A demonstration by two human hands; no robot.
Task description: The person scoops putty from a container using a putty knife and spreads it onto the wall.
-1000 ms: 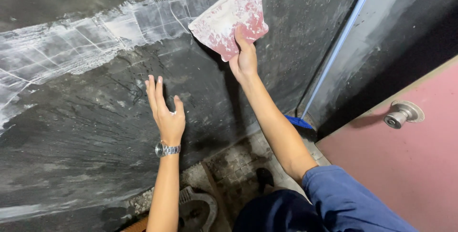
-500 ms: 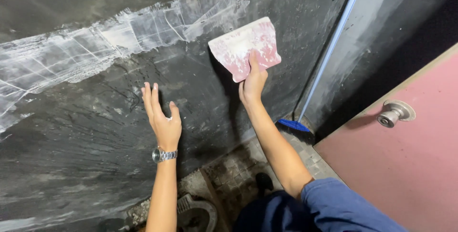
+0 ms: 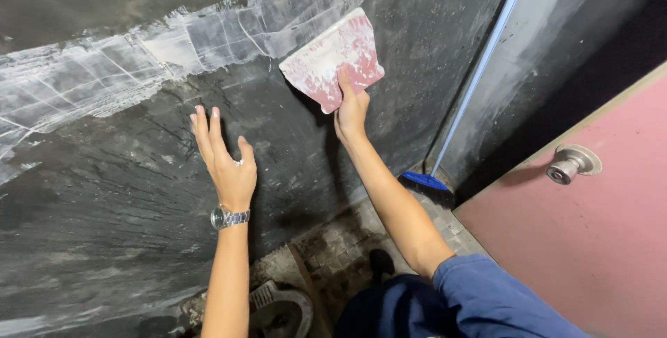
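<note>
From the head view we see our right hand (image 3: 352,110) gripping a red-stained scraper (image 3: 332,59) pressed flat against the dark wall (image 3: 125,199) just below the white streak (image 3: 174,46), while our left hand (image 3: 226,161), fingers open, rests on the wall to its left.

I see no packages, labels, signs or screens anywhere in front of me.
</note>
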